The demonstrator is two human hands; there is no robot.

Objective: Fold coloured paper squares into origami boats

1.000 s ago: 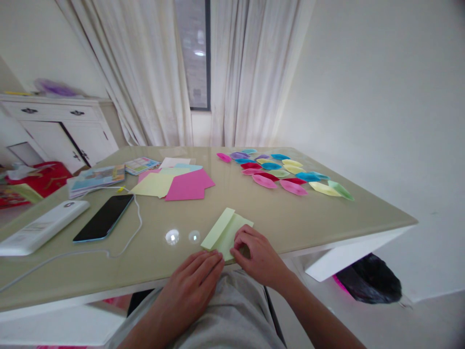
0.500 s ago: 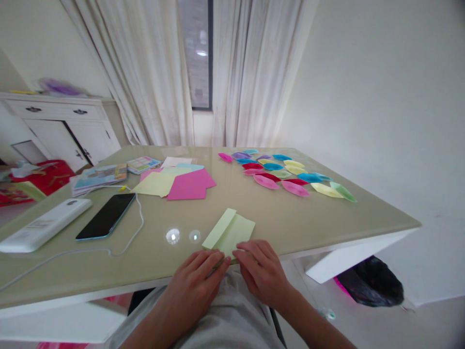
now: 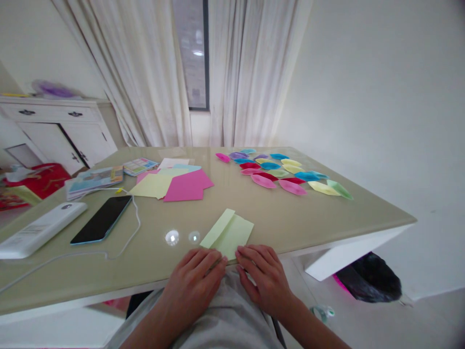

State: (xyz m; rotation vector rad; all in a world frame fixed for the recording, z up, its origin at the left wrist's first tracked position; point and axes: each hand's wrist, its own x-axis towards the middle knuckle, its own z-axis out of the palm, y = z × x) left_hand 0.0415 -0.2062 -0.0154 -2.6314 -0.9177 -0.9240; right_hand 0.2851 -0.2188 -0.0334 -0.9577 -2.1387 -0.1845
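A light green sheet of paper [image 3: 235,235] lies at the table's near edge, with a flap folded over along its left side. My left hand [image 3: 198,276] has its fingers closed on the sheet's near left part, thumb and index finger together at the edge. At the near right corner, the curled fingers of my right hand [image 3: 264,275] pinch the paper, with the thumb below the table edge. The sheet's near edge is partly hidden under my fingers.
Folded paper boats [image 3: 263,181] in several colours stand at the back right. Loose coloured sheets [image 3: 185,186], booklets [image 3: 96,180], a black-screened phone [image 3: 103,220], a white device [image 3: 43,230] and a white cable [image 3: 136,220] lie left. A black bag [image 3: 374,278] sits on the floor.
My right hand's fingers have drawn slightly back toward the sheet's near edge. The left hand has barely moved, and the sheet keeps its fold. The whole view has shifted a little.
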